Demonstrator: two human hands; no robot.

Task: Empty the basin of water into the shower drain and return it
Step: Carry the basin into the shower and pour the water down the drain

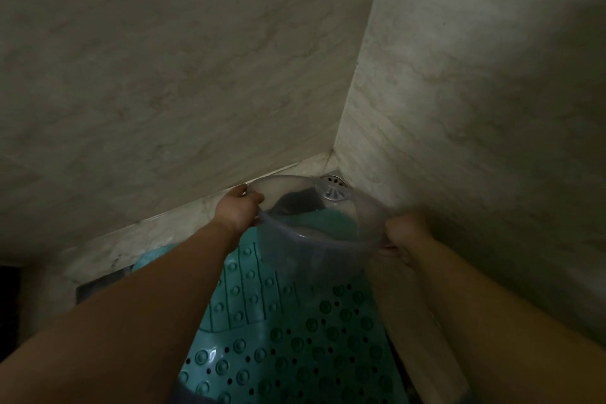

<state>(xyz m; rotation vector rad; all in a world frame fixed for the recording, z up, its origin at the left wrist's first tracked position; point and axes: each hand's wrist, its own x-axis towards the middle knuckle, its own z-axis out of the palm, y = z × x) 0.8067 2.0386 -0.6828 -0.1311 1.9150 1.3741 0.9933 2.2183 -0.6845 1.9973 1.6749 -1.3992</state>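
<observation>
A clear plastic basin [328, 239] is held over the shower floor, tipped away from me toward the corner. My left hand [237, 208] grips its left rim and my right hand [405, 233] grips its right rim. A square metal shower drain [333, 180] sits in the floor corner just beyond the basin's far edge, partly seen through the plastic. Whether water is left in the basin is hard to tell in the dim light.
Two marble-patterned tiled walls [196, 75] meet at the corner behind the drain. A teal anti-slip mat [288, 338] with bumps and holes covers the floor under my arms. A low pale ledge [114, 246] runs along the left wall.
</observation>
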